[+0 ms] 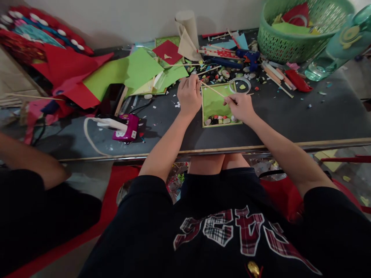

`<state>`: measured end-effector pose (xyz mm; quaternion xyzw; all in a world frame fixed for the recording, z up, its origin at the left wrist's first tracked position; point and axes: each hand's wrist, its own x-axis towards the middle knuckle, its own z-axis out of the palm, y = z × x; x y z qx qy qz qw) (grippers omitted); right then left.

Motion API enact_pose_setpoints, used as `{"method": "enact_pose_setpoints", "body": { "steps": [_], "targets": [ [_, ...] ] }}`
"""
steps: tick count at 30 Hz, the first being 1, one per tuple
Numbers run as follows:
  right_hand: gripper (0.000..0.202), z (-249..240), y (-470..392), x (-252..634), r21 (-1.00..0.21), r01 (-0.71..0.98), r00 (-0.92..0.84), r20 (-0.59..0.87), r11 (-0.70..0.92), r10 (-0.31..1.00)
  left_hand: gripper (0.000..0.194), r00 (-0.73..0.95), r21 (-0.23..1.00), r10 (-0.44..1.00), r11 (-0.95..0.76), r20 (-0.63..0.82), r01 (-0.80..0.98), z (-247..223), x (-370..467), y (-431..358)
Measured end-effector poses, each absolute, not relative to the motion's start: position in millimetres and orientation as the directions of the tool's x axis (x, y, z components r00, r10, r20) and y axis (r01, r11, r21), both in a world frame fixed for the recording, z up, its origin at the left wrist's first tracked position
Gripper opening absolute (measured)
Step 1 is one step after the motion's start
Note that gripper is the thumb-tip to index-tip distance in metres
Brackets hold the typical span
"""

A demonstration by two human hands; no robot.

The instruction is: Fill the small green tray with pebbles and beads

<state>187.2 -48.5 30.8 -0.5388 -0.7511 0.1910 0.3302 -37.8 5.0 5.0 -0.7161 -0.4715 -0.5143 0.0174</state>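
Observation:
A thin wooden stick (213, 90) slants over a framed green panel (217, 104). My left hand (189, 94) pinches its upper left end, and my right hand (240, 106) grips it farther down on the right. Both hands are closed. Along the panel's lower edge lies a row of pebbles (222, 119) in black, white and red. A roll of clear tape (240, 85) rests at the panel's upper right corner. Loose pebbles (224, 73) and another thin stick (209, 70) lie just beyond my hands.
Green paper sheets (142, 67) and red paper (69, 73) cover the left side. A purple power adapter (127, 129) with a white cable sits near the front edge. Behind stand a blue glue gun (249, 57), a green basket (285, 46) and a bottle (333, 54). Another person's arm (31, 162) is at left.

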Motion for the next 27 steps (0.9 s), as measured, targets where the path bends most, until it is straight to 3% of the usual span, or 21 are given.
{"method": "enact_pose_setpoints", "body": {
  "steps": [3,6,8,12,16,19,23,27],
  "targets": [
    [0.029,35.7,-48.7,186.0,-0.844,0.485,-0.218,0.137,0.229,0.966,0.051,0.058,0.506,0.690,-0.582,0.721,0.636,-0.8,-43.3,9.8],
    [0.033,42.5,-53.1,183.9,-0.977,0.210,-0.267,-0.088,-0.031,0.960,0.053,0.069,0.556,0.730,-0.575,0.680,0.600,-5.4,-47.4,13.8],
    [0.033,47.2,-56.2,182.6,-0.981,0.121,-0.296,-0.180,-0.150,0.938,0.057,0.043,0.563,0.743,-0.542,0.668,0.625,-6.8,-48.2,14.1],
    [0.035,53.7,-59.5,182.9,-0.969,0.066,-0.343,-0.247,-0.239,0.906,0.057,0.035,0.549,0.735,-0.537,0.677,0.641,-11.0,-50.8,14.3],
    [0.036,56.5,-60.4,186.1,-0.937,0.040,-0.435,-0.330,-0.348,0.838,0.053,0.042,0.442,0.655,-0.554,0.755,0.705,-17.8,-58.7,18.9],
    [0.037,57.1,-57.6,188.8,-0.940,0.043,-0.470,-0.318,-0.338,0.823,0.055,0.119,0.396,0.653,-0.583,0.748,0.710,-20.4,-58.9,18.8],
    [0.042,53.5,-45.9,193.7,-0.974,0.071,-0.444,-0.224,-0.215,0.868,0.058,0.342,0.414,0.696,-0.675,0.631,0.611,-14.3,-44.8,9.0],
    [0.043,41.5,-32.3,202.4,-0.985,0.171,-0.378,-0.081,-0.016,0.922,0.051,0.232,0.468,0.716,-0.631,0.658,0.619,-2.7,-41.2,4.6]
  ]
}}
